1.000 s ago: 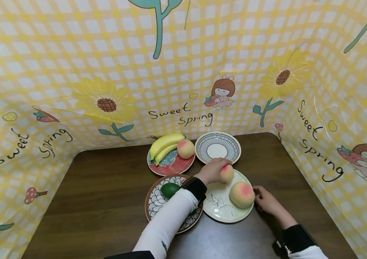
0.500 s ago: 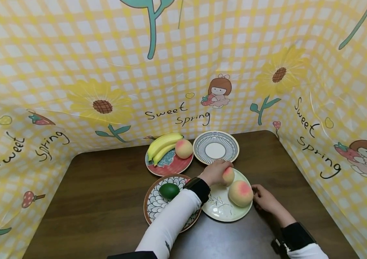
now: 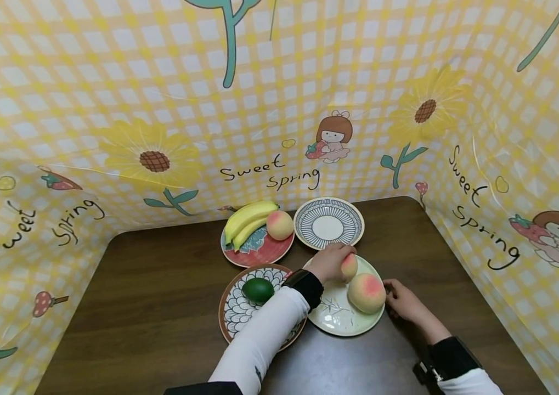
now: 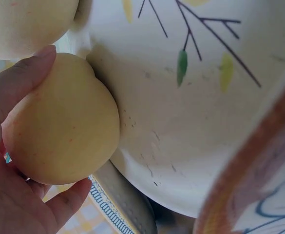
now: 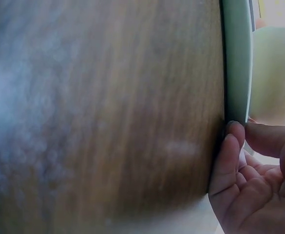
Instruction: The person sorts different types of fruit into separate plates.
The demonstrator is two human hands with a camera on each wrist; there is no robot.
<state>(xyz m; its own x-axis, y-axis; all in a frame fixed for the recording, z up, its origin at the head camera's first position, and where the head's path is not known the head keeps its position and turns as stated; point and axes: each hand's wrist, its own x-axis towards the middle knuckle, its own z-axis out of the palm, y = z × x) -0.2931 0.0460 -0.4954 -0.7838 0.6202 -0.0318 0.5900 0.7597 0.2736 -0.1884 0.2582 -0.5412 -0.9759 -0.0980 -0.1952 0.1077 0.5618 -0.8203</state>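
My left hand (image 3: 327,263) grips a small peach (image 3: 349,266) (image 4: 59,122) at the far edge of a pale plate with a twig pattern (image 3: 338,321) (image 4: 191,122). A larger peach (image 3: 367,293) lies on the same plate, to its right. My right hand (image 3: 400,300) (image 5: 252,175) rests on the table at the plate's right rim (image 5: 237,63), its fingertips touching the rim and its fingers loosely curled.
A red plate (image 3: 264,252) with bananas (image 3: 247,216) and a peach (image 3: 280,224) stands at the back. An empty blue-striped plate (image 3: 328,223) is beside it. A patterned plate (image 3: 232,312) with a green fruit (image 3: 258,289) is near left. Yellow checked cloth walls surround the brown table (image 3: 151,307).
The left hand with the small peach has shifted only slightly; the whole view moved a little. The right hand stays at the plate's rim.
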